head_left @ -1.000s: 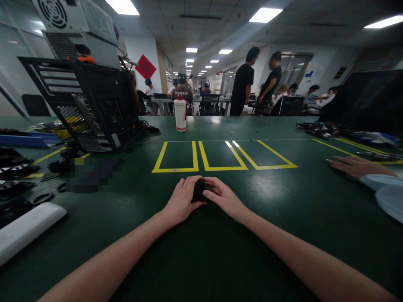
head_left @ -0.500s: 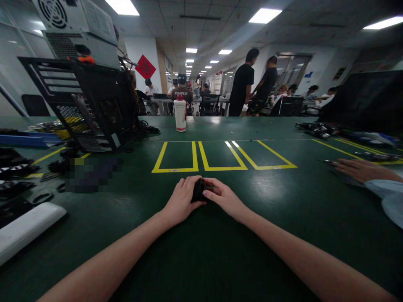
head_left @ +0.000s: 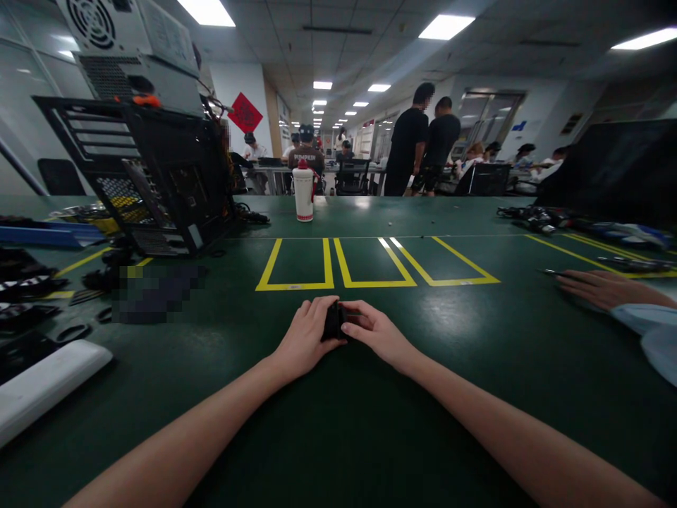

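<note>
A small black block-like object (head_left: 333,321) is held between my two hands, low over or on the green table (head_left: 338,430); its exact kind cannot be made out. My left hand (head_left: 305,330) wraps round its left side, fingers over the top and thumb along the near edge. From the right, my right hand (head_left: 378,333) pinches the object's other side, with the thumb in front and the fingers behind. Much of the object is covered by the fingers. Just beyond it lie yellow tape outlines (head_left: 378,283) on the tabletop.
An open black computer case (head_left: 153,176) with metal power-supply boxes on top stands at left. A white bar-shaped object (head_left: 53,388) lies near left. A white bottle (head_left: 303,194) stands at the back. Another person's hand (head_left: 592,288) rests at right, near cables (head_left: 534,217).
My hands and the black object stay practically in place. In the background, a standing person in dark clothes has turned their head; the view has shifted very slightly.
</note>
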{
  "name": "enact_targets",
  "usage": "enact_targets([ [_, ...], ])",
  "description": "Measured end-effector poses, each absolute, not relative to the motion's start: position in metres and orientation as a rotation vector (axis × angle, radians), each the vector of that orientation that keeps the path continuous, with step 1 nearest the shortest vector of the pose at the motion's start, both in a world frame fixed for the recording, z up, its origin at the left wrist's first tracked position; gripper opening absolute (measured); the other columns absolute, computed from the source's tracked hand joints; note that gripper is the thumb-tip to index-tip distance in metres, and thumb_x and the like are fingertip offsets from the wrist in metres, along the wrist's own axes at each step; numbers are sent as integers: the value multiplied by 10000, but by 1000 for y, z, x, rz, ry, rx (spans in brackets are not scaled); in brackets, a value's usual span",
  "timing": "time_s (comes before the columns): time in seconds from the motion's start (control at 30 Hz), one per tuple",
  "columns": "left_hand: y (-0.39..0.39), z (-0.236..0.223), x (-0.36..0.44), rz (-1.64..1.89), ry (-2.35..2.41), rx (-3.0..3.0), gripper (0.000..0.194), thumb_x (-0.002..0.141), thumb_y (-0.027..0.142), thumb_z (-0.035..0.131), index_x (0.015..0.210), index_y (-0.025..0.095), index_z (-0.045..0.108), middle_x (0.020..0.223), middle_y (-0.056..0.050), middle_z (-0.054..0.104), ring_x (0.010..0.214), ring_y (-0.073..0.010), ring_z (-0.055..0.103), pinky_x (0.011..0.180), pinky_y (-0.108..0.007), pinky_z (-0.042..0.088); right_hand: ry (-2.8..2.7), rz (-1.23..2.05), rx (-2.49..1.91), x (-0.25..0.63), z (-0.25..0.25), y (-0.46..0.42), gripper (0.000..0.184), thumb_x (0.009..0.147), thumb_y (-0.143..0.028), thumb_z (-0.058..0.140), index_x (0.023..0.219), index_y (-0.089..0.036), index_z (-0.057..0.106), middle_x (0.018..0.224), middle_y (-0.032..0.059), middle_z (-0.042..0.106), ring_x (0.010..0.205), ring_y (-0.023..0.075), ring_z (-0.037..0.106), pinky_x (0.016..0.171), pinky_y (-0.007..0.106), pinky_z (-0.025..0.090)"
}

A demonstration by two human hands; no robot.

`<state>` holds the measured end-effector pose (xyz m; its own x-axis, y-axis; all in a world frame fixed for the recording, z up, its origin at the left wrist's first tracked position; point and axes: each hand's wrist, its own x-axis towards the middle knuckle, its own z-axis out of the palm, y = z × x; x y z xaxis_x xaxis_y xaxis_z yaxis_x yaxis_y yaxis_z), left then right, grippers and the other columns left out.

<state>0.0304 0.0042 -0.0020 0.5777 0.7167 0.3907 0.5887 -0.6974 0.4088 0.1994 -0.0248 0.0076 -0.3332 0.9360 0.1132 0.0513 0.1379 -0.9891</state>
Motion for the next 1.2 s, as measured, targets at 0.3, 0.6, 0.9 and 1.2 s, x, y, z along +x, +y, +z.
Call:
enact_targets([
  [0.3,4,-1,31,806,1082,2577,579,698,292,591,1178,227,273,1128,-59,420,938,-222,443,783,-379,389,-1535,1213,-955,196,0,-21,240,737,-224,529,969,-213,473,1016,19,506,999,156,500,884,347,406],
  [0.6,4,-2,31,803,1082,2584,575,703,266,586,1180,225,268,1132,-56,412,937,-220,433,788,-372,388,-1541,1322,-933,199,4,-23,317,699,-224,570,992,-226,451,1037,23,501,991,174,509,828,356,440],
  [0.9,4,-2,30,792,1081,2577,584,699,282,592,1182,221,270,1134,-55,406,939,-218,427,793,-363,389,-1556,1230,-1034,198,6,-23,314,745,-225,507,1054,-214,453,1076,28,494,1021,159,485,900,364,396],
  [1.2,5,-3,31,822,1081,2584,592,697,292,592,1184,220,265,1136,-58,410,952,-223,427,797,-374,382,-1539,1246,-962,196,3,-25,224,729,-210,526,948,-216,479,1020,13,494,979,161,510,807,326,466],
])
